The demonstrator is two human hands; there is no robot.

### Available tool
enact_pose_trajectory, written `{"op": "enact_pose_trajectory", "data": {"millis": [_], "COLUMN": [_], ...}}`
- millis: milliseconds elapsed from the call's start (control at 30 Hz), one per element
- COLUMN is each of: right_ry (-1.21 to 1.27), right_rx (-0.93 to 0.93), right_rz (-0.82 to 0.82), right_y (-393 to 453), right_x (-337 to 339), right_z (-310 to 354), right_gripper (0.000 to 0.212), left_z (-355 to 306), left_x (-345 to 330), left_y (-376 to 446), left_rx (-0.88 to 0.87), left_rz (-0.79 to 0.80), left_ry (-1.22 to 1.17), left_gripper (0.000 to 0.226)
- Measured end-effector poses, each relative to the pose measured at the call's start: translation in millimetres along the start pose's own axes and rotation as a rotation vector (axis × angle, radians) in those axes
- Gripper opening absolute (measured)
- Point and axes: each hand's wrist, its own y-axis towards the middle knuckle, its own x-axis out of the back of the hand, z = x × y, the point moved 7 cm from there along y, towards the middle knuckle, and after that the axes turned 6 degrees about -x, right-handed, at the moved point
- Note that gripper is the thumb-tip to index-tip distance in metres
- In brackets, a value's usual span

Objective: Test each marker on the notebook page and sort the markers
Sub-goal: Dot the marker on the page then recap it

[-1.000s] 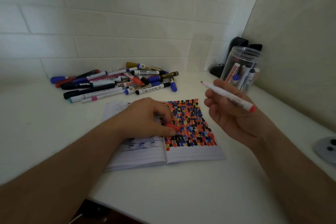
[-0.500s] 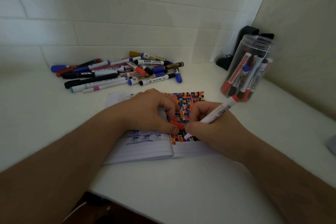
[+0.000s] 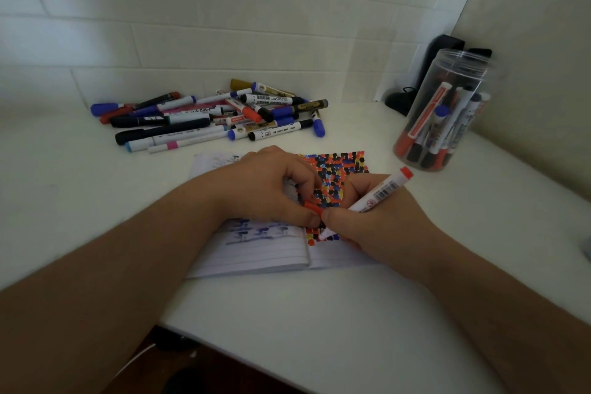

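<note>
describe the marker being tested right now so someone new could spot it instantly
Start at the open notebook in the middle of the white table. Over its dotted right page, the right hand grips a white marker, tip on the paper. Unlike the piled and jarred markers, it is uncapped, orange end up.

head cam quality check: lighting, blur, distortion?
Head view: dim, flat light with no glare; wide-angle bend curves the wall tiles; the clear jar rim is smeared; the marker barcode in the right hand reads sharp; forearms at the frame edges are soft.
</note>
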Motion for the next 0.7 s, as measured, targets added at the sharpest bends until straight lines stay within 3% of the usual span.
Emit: {"op": "enact_pose_trajectory", "data": {"millis": [333, 500, 700], "right_ry": [-0.121, -0.036, -0.082], "right_rx": [0.056, 0.013, 0.069], "right_rz": [-0.029, -0.020, -0.017], "right_y": [0.7, 1.7, -0.3], "right_x": [-2.5, 0.5, -3.2], "right_z": [1.4, -1.5, 2.3], "right_gripper": [0.042, 0.033, 0.036], "left_z": [-2.7, 0.6, -1.7], "left_x": [2.2, 0.8, 1.7], "left_y": [-0.3, -0.2, -0.1], "left_rx": [0.006, -0.002, -0.020], "left_rz": [-0.001, 0.004, -0.013], "left_ry": [0.016, 0.022, 0.016], "left_gripper": [0.039, 0.038, 0.040]}}
